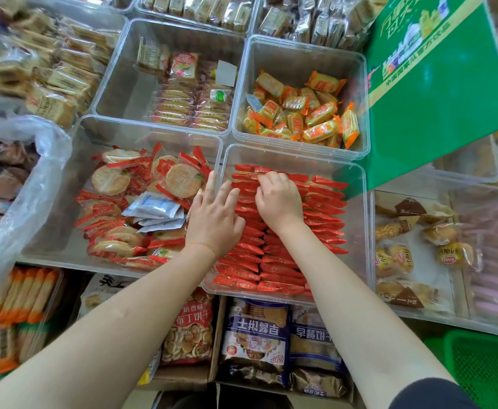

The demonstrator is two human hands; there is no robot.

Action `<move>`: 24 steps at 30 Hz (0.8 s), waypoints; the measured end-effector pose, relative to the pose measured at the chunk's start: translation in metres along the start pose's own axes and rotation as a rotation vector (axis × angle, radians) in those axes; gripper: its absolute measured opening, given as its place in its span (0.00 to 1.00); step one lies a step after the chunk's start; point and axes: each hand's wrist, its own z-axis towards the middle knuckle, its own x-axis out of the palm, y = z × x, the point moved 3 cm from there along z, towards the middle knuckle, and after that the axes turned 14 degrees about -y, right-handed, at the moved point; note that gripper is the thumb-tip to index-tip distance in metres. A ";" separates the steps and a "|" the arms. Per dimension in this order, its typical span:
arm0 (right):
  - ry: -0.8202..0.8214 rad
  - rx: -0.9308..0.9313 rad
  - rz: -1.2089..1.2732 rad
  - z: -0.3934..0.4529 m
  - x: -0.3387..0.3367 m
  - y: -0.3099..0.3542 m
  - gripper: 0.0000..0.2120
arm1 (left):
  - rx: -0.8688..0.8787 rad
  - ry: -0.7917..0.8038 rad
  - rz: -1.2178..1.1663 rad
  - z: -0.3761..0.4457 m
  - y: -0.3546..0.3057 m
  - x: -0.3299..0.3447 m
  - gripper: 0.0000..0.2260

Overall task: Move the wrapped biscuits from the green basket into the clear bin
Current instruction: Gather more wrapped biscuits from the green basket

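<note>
Rows of red-wrapped biscuits (324,214) stand on edge in the clear bin (357,178) in front of me. My right hand (277,199) is inside the bin with its fingers curled over the far packs of the left rows, pinching their top edges. My left hand (215,214) lies with straight fingers on the bin's left wall and the packs beside it. A corner of the green basket (484,367) shows at the lower right; nothing shows in that corner.
Another clear bin (73,160) to the left holds loose round rice crackers and white sachets. Behind are bins with orange-wrapped snacks (304,110) and stacked crackers. A green sign (436,93) leans at the right. Bagged snacks lie on the shelf below.
</note>
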 end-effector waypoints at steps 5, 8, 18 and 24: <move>-0.086 0.019 0.188 0.001 -0.003 -0.013 0.15 | 0.005 0.004 0.005 -0.001 0.001 0.001 0.28; -0.170 0.199 0.022 0.003 -0.013 -0.042 0.11 | 0.010 0.012 0.010 -0.001 0.001 0.000 0.28; 0.183 0.118 -0.047 0.032 -0.009 -0.045 0.16 | 0.020 0.005 0.019 -0.001 0.000 -0.002 0.29; 0.188 0.138 0.080 0.019 -0.021 -0.046 0.16 | 0.028 0.023 0.038 -0.001 0.000 -0.001 0.29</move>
